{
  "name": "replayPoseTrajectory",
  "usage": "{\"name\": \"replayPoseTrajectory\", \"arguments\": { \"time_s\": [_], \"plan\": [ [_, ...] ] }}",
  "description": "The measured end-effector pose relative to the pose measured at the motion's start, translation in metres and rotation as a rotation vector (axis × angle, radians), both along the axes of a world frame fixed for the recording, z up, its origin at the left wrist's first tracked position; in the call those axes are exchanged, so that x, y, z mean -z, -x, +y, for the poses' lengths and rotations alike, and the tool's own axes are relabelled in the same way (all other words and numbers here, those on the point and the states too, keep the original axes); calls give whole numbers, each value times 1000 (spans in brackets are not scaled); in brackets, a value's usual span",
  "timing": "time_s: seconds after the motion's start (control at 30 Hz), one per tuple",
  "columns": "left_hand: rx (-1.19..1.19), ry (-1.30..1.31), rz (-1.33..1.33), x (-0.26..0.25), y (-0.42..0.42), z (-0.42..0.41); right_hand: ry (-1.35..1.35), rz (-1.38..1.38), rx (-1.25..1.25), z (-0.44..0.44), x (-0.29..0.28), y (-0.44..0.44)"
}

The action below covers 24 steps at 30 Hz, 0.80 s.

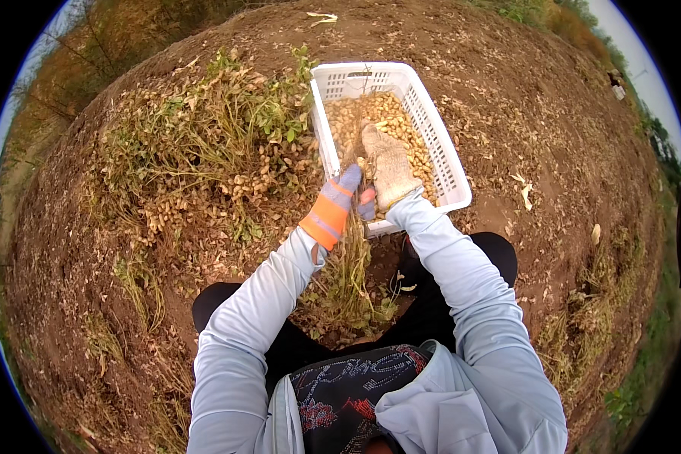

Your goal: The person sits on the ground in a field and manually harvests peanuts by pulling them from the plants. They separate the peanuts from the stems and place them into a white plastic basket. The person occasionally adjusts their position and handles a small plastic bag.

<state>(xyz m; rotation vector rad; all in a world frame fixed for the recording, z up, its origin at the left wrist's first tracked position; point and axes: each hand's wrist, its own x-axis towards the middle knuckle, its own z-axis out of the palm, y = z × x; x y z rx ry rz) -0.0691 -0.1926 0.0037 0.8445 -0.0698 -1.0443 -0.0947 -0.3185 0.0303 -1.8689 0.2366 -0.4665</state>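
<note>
My left hand (334, 206), in a grey and orange work glove, grips a bunch of dried peanut plants (350, 249). The leafy stems hang down toward the ground between my legs, while the thin roots reach up over the crate. Beneath them is a white plastic crate (451, 170) with slotted walls, holding many loose peanuts (400, 113). My right hand (387, 164), in a beige knitted glove, is over the crate beside the roots. Its fingers are largely hidden, so whether they hold anything is unclear.
A large heap of peanut plants (204, 142) with pods attached lies left of the crate. Brown soil (505, 113) strewn with dry leaves surrounds it. More pulled plants (579, 323) lie at the right, and a dry husk (525, 196) is nearer the crate.
</note>
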Motion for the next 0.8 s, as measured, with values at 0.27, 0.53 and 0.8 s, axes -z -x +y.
{"name": "replayPoseTrajectory", "arguments": {
  "time_s": [0.27, 0.53, 0.8],
  "plan": [
    [-175, -301, -376, 11, -11, -4, 564, 317, -58, -19, -17, 0],
    [-237, -305, -318, 0, -32, 21, 360, 440, -132, -48, -27, 0],
    [-86, -328, -489, 5, -30, 34, -305, 437, -461, -10, -54, 8]
  ]
}}
